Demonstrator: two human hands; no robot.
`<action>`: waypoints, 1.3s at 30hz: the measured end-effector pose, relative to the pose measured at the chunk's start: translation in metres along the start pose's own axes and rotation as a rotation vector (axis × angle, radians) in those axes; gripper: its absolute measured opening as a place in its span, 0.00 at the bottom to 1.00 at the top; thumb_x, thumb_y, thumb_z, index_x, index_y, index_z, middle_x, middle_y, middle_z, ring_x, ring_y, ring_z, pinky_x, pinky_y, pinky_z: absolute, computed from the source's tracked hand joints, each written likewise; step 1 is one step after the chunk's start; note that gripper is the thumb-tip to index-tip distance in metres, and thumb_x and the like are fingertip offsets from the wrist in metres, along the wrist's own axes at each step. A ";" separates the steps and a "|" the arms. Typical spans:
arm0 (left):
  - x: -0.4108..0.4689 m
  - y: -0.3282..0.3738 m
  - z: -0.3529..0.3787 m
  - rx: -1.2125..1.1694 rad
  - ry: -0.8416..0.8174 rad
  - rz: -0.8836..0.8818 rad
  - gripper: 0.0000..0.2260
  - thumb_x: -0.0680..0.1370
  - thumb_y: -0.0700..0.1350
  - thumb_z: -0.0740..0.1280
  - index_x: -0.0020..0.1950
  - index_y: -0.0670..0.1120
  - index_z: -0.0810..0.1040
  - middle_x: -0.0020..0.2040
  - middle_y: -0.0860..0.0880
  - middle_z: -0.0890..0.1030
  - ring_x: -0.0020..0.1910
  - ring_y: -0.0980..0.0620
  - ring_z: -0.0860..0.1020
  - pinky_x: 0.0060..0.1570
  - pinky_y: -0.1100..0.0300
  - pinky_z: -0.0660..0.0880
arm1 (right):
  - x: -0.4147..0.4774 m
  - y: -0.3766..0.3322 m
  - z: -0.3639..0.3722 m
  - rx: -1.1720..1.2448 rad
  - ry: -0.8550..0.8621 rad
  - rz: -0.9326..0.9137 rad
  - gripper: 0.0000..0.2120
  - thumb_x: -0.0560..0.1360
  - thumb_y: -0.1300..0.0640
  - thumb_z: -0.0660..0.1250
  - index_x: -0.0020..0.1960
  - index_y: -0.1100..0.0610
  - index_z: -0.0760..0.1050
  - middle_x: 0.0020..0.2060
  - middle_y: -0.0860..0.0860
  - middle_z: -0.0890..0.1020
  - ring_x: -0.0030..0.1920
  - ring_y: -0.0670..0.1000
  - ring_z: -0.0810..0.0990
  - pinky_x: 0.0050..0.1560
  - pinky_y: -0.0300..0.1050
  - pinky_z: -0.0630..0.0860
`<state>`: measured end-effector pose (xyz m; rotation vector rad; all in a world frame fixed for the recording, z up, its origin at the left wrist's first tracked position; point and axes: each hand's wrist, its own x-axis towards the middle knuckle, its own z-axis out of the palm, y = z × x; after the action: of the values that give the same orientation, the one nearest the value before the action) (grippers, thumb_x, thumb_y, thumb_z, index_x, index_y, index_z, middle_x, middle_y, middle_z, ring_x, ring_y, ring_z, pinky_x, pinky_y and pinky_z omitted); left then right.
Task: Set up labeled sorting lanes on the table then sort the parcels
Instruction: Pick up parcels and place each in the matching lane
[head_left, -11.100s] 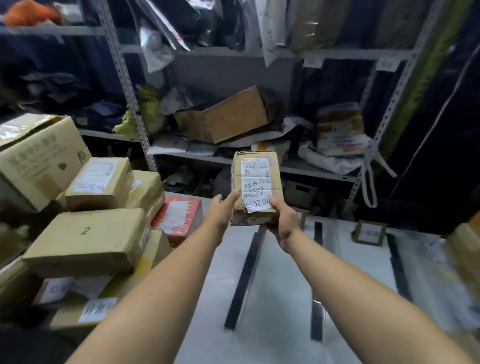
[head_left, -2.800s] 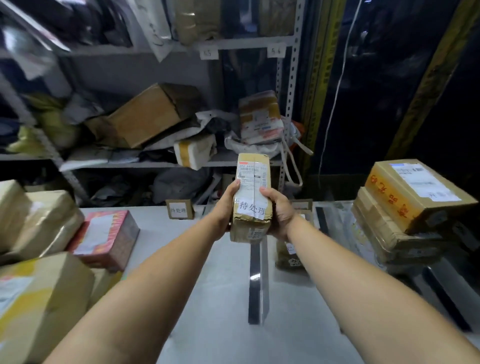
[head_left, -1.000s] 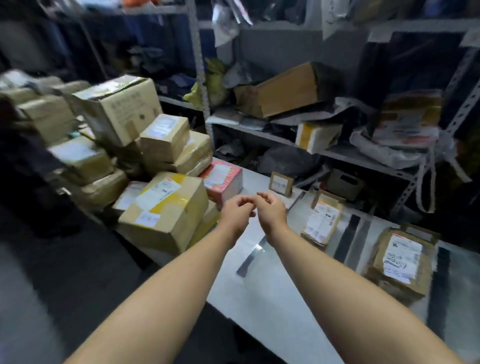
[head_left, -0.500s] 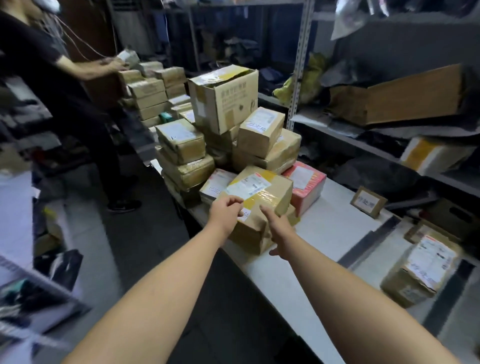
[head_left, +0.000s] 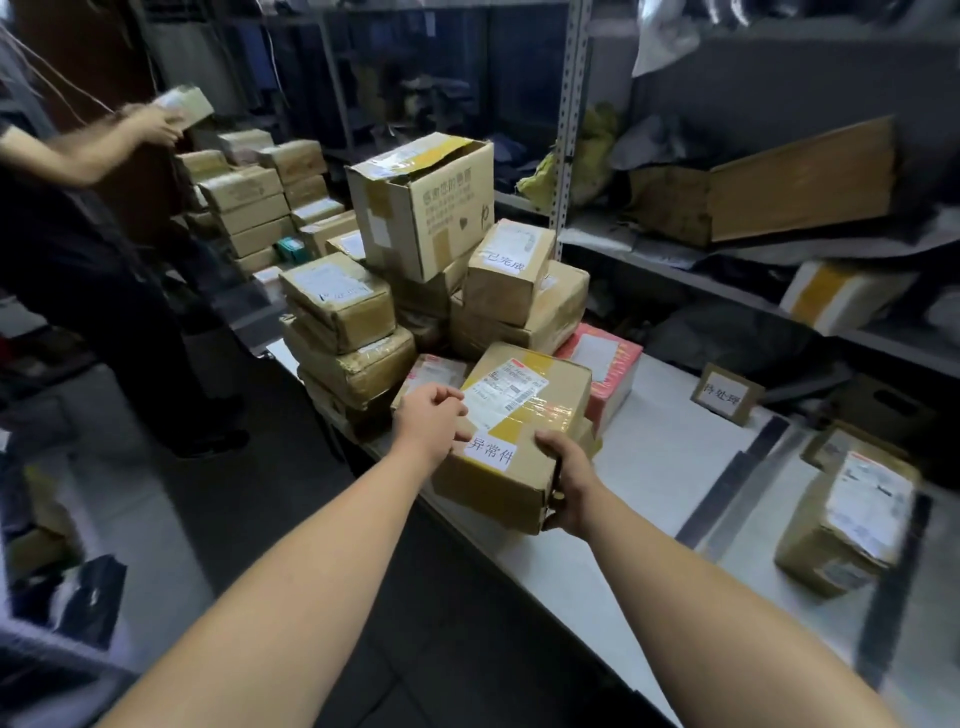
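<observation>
Box w/ a white handwritten sticker sits at the front of the pile, by the near edge of the table. R hand clamps its near-right corner. L hand curls over the left top edge. Looks like the pick-up step of sorting; box not lifted yet, I'd say. Next move prob.: read the sticker, carry the box toward 3 o'clock over the black tape strips to the matching lane. Sign card stands at 2 o'clock, a sorted parcel past the tape. Pile crowds it at 11 o'clock, so lift straight up, no dragging.
</observation>
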<state>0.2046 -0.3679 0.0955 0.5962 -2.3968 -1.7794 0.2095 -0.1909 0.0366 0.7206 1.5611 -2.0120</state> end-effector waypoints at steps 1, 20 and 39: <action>0.000 0.001 0.000 0.022 0.013 0.019 0.07 0.81 0.40 0.61 0.50 0.46 0.80 0.46 0.48 0.82 0.33 0.52 0.80 0.28 0.63 0.72 | 0.000 0.002 -0.001 0.021 0.004 -0.010 0.26 0.75 0.45 0.70 0.70 0.51 0.72 0.52 0.55 0.83 0.50 0.57 0.79 0.46 0.54 0.75; -0.056 0.014 0.098 0.045 -0.538 -0.264 0.32 0.68 0.65 0.73 0.64 0.45 0.77 0.54 0.45 0.84 0.53 0.43 0.83 0.54 0.49 0.80 | -0.052 0.010 -0.146 0.168 0.060 -0.177 0.23 0.75 0.48 0.70 0.67 0.54 0.76 0.50 0.56 0.86 0.47 0.58 0.85 0.40 0.48 0.79; -0.263 0.121 0.346 -0.321 -1.236 -0.140 0.21 0.78 0.58 0.62 0.64 0.47 0.78 0.55 0.43 0.85 0.47 0.45 0.85 0.46 0.54 0.82 | -0.263 -0.013 -0.415 0.519 0.368 -0.634 0.31 0.66 0.52 0.73 0.67 0.63 0.77 0.62 0.65 0.81 0.61 0.67 0.80 0.68 0.64 0.74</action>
<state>0.3106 0.0687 0.1400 -0.6025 -2.4715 -3.1071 0.4404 0.2315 0.1360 0.9038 1.6113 -2.9609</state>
